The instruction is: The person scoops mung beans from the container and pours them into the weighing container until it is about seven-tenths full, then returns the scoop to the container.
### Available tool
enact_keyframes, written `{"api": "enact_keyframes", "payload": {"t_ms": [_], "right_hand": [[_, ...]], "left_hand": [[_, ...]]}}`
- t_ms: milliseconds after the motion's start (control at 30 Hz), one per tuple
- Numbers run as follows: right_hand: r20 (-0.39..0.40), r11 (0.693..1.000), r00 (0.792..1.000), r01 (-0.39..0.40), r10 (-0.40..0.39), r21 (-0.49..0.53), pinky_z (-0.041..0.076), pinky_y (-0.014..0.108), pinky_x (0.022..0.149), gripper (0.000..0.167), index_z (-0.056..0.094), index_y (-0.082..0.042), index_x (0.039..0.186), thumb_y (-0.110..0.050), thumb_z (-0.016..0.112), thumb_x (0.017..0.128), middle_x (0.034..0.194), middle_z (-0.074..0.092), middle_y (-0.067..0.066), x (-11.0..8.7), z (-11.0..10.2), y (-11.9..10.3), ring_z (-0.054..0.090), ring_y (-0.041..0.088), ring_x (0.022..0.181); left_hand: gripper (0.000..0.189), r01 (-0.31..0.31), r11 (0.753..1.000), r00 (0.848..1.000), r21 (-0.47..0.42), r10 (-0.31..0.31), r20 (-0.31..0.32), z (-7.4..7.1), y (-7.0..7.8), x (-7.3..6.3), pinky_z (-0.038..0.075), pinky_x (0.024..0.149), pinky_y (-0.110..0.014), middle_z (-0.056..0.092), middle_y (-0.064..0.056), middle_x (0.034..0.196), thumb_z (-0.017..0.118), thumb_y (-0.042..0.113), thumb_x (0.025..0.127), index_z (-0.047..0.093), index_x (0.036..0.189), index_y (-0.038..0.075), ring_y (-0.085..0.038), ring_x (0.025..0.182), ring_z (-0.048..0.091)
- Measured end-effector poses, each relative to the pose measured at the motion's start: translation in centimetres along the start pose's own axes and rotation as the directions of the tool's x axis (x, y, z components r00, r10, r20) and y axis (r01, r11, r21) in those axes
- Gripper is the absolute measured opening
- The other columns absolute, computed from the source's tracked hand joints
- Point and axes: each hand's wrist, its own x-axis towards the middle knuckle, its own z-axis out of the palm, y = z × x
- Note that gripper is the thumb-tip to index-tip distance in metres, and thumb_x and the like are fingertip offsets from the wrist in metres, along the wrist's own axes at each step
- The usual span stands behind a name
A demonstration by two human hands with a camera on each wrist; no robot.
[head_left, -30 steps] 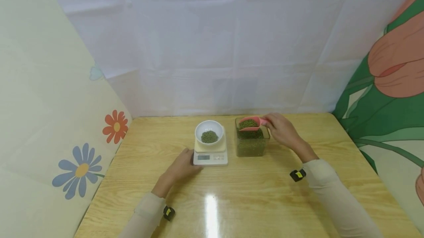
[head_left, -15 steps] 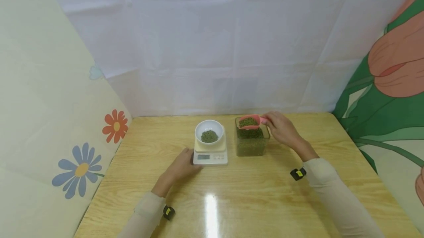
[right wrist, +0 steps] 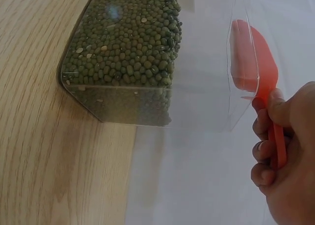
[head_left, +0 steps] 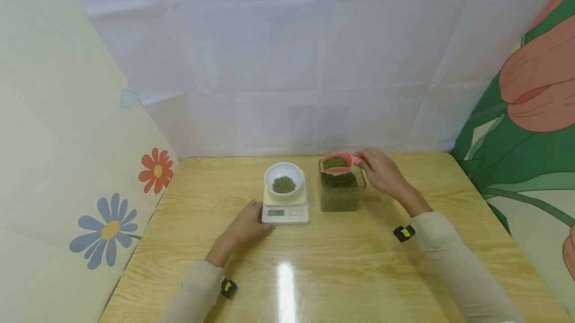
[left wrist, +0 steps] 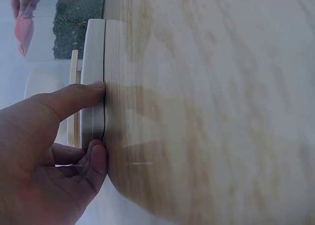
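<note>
Fingers of right hand (right wrist: pixel 298 153) curled round red scoop (right wrist: pixel 267 65), laden with mung beans (head_left: pixel 334 162), at mouth of clear bin (right wrist: pixel 204 104), right of digital scale (head_left: pixel 285 215); left hand (head_left: pixel 247 224) grips its near-left corner. Likely mid-scooping; next needs level lift.

On one wooden surface (head_left: pixel 341 258) there are one scale (head_left: pixel 285 215), one white bowl (head_left: pixel 282 169), one clear container (right wrist: pixel 204 104), one red scoop (right wrist: pixel 266 57) and green beans (right wrist: pixel 123 48) in three lots — bowl, scoop and container — each too many to number. Two sets of fingers show, the left fingers (left wrist: pixel 97 160) and the right fingers (right wrist: pixel 263 150), along with two pale sleeves (head_left: pixel 462 263) and two black wrist devices (head_left: pixel 404 233). The left wall (head_left: pixel 27 173) carries two large printed flowers, one red flower (head_left: pixel 157 171) and one blue flower (head_left: pixel 110 231).
</note>
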Motion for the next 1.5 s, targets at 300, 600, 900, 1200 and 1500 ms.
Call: {"api": "enact_keyframes", "payload": {"t_ms": [300, 600, 900, 1200, 1500], "right_hand": [[-0.017, 1.0, 0.999, 0.028, -0.028, 0.01, 0.054, 0.058, 0.095, 0.029, 0.068, 0.004, 0.12, -0.019, 0.055, 0.111, 0.114, 0.07, 0.022, 0.3, 0.2, -0.3, 0.064, 0.041, 0.108], [0.015, 0.997, 1.0, 0.006, -0.007, 0.083, 0.054, 0.054, 0.091, 0.027, 0.068, 0.004, 0.12, -0.017, 0.055, 0.11, 0.114, 0.069, 0.021, 0.7, 0.5, -0.8, 0.063, 0.037, 0.106], [0.015, 0.994, 1.0, 0.015, -0.017, 0.106, 0.055, 0.056, 0.094, 0.027, 0.068, 0.004, 0.121, -0.017, 0.055, 0.111, 0.116, 0.069, 0.022, 1.0, 0.9, -1.2, 0.064, 0.038, 0.108], [0.045, 0.99, 0.999, 0.02, -0.026, 0.138, 0.056, 0.055, 0.096, 0.025, 0.069, 0.003, 0.119, -0.016, 0.056, 0.11, 0.115, 0.07, 0.02, 1.5, 1.1, -2.0, 0.064, 0.037, 0.109], [0.052, 0.988, 0.997, 0.055, -0.063, 0.144, 0.054, 0.056, 0.094, 0.025, 0.069, 0.002, 0.121, -0.015, 0.055, 0.111, 0.117, 0.07, 0.02, 1.8, 1.4, -2.5, 0.064, 0.037, 0.11]], "left_hand": [[0.063, -0.014, 1.0, 1.0, -0.004, 0.014, 0.006, 0.0, -0.2, 0.0, 0.057, 0.099, -0.046, 0.06, -0.005, 0.111, 0.087, 0.026, 0.088, 0.063, 0.142, 0.005, -0.018, 0.098, 0.055], [0.056, -0.044, 0.999, 0.999, 0.006, 0.044, 0.002, 0.1, -0.3, 0.1, 0.056, 0.097, -0.044, 0.061, -0.005, 0.108, 0.087, 0.026, 0.088, 0.066, 0.136, 0.006, -0.017, 0.097, 0.054], [0.058, -0.045, 0.999, 0.999, 0.011, 0.045, 0.004, 0.2, -0.3, 0.2, 0.056, 0.098, -0.045, 0.061, -0.004, 0.109, 0.087, 0.026, 0.088, 0.065, 0.139, 0.007, -0.017, 0.098, 0.054], [0.059, -0.031, 0.999, 1.0, 0.02, 0.031, -0.005, 0.3, -0.5, 0.2, 0.056, 0.099, -0.044, 0.061, -0.004, 0.11, 0.087, 0.028, 0.089, 0.065, 0.14, 0.008, -0.016, 0.099, 0.054], [0.059, -0.03, 1.0, 1.0, 0.008, 0.03, -0.003, 0.3, -0.6, 0.2, 0.056, 0.099, -0.045, 0.06, -0.004, 0.11, 0.086, 0.029, 0.089, 0.065, 0.139, 0.008, -0.017, 0.099, 0.054]]}}
